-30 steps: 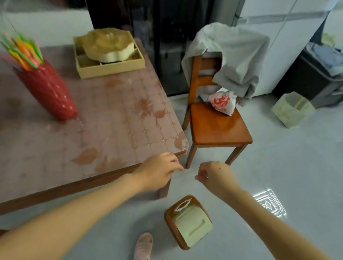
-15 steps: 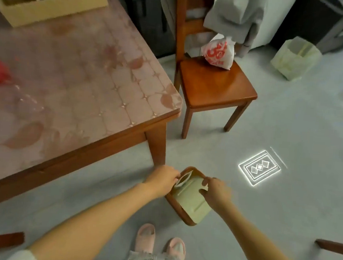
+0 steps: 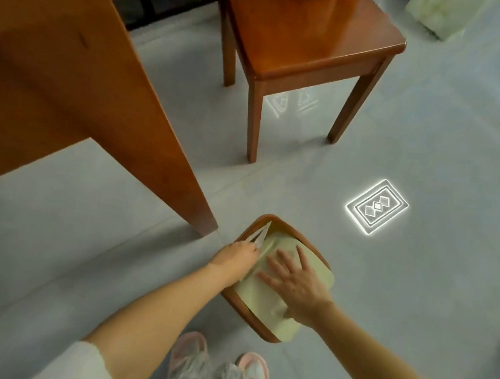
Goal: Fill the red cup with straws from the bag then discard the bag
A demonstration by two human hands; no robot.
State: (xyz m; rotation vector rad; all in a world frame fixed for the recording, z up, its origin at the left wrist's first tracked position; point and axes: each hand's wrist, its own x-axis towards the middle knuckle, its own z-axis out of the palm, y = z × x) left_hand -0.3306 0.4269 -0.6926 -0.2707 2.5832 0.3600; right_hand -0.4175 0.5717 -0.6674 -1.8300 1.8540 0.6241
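A small floor bin with a brown rim (image 3: 263, 335) and a pale green swing lid (image 3: 260, 299) stands just ahead of my feet. My right hand (image 3: 295, 284) lies flat on the lid with fingers spread, pressing it. My left hand (image 3: 233, 260) is at the lid's left edge with fingers curled, pinching what looks like the thin clear bag (image 3: 263, 251), which is barely visible against the lid. A white loop (image 3: 258, 235) sticks up from the bin's far corner. The red cup and straws are out of view.
The wooden table's leg (image 3: 156, 139) comes down just left of the bin. A wooden chair (image 3: 301, 36) stands beyond it. A bright patterned light patch (image 3: 377, 211) lies on the grey floor. Pink slippers (image 3: 189, 353) show at the bottom.
I have bent down toward the bin, so the tabletop and red cup left the view. My right hand opened flat onto the lid; my left hand moved to the lid's left edge.
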